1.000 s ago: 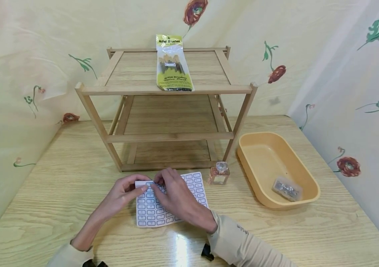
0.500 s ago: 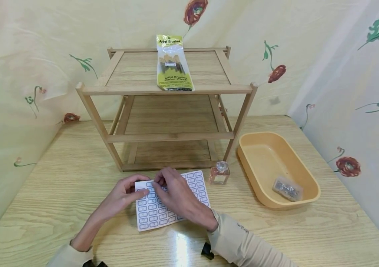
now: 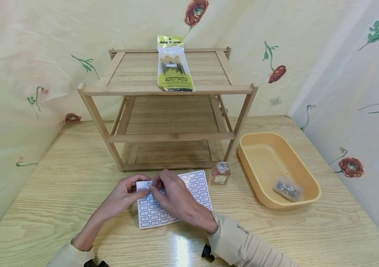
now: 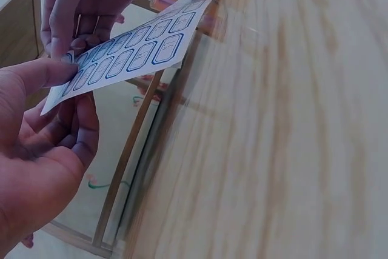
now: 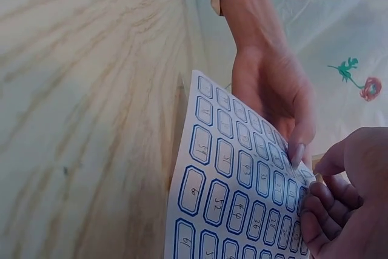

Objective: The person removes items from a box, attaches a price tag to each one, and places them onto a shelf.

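Note:
A white sheet of blue-framed labels [image 3: 149,213], with handwritten numbers visible in the right wrist view, is tilted up off the wooden table at its left end. My left hand [image 3: 120,198] grips that end, thumb on top and fingers curled underneath. Close by the left thumb, my right hand [image 3: 176,196] works at the sheet's upper left part, thumb and forefinger pinched together at a label [image 5: 307,174]. Its other fingers are curled, as the left wrist view shows. How much of that label is lifted is hidden by the fingertips.
Behind the hands stands a three-tier wooden rack [image 3: 171,137], with a pack of artist brushes [image 3: 175,70] on top. A pink perfume bottle [image 3: 220,175] sits right of the sheet. Further right, a yellow tub [image 3: 247,168] holds a small clear box [image 3: 287,188].
The sheet has shifted and tilted slightly between the hands. Both hands stay at its upper left part, the right one making small finger movements there.

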Motion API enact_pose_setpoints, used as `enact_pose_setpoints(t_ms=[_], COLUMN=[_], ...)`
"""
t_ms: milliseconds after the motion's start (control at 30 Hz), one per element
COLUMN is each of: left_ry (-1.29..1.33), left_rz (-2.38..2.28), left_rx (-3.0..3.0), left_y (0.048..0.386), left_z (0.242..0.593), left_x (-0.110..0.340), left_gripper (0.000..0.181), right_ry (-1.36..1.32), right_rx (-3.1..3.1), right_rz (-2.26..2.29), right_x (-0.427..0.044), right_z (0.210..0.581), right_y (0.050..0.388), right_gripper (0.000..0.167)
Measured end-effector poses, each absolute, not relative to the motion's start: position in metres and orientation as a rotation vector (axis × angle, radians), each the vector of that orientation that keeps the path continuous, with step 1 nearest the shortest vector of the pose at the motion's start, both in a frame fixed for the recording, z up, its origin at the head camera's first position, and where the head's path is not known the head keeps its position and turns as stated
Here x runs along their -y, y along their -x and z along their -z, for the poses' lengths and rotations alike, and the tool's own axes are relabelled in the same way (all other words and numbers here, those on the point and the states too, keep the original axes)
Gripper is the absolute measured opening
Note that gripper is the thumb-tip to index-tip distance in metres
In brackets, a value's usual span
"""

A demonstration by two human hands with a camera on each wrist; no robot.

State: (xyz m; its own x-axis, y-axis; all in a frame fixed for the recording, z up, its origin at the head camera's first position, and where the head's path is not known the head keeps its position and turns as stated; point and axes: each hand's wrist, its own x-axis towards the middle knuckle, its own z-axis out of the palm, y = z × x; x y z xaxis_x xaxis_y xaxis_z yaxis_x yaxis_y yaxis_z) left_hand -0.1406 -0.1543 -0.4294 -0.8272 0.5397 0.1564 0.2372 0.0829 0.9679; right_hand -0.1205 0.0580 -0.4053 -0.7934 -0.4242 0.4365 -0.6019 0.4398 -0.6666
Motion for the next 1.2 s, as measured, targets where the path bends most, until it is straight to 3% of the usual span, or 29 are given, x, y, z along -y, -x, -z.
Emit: enact_pose_setpoints(t_ms=[733, 1200], left_ry=[-0.786, -0.622], left_rz=[-1.781, -1.488], left_rx=[-2.181, -2.386], left_y=[0.141, 0.146], left_z=[0.429, 0.426], left_x=[0.155, 0.163], left_gripper=[0.022, 0.023], right_ry=[-0.907, -0.816], right_rx=[2.425, 2.368], right_rz=[-1.551, -1.552], right_x=[-0.063, -0.086], right_z=[0.403, 0.401], right_y=[0.124, 0.127], right_gripper=[0.007, 0.007])
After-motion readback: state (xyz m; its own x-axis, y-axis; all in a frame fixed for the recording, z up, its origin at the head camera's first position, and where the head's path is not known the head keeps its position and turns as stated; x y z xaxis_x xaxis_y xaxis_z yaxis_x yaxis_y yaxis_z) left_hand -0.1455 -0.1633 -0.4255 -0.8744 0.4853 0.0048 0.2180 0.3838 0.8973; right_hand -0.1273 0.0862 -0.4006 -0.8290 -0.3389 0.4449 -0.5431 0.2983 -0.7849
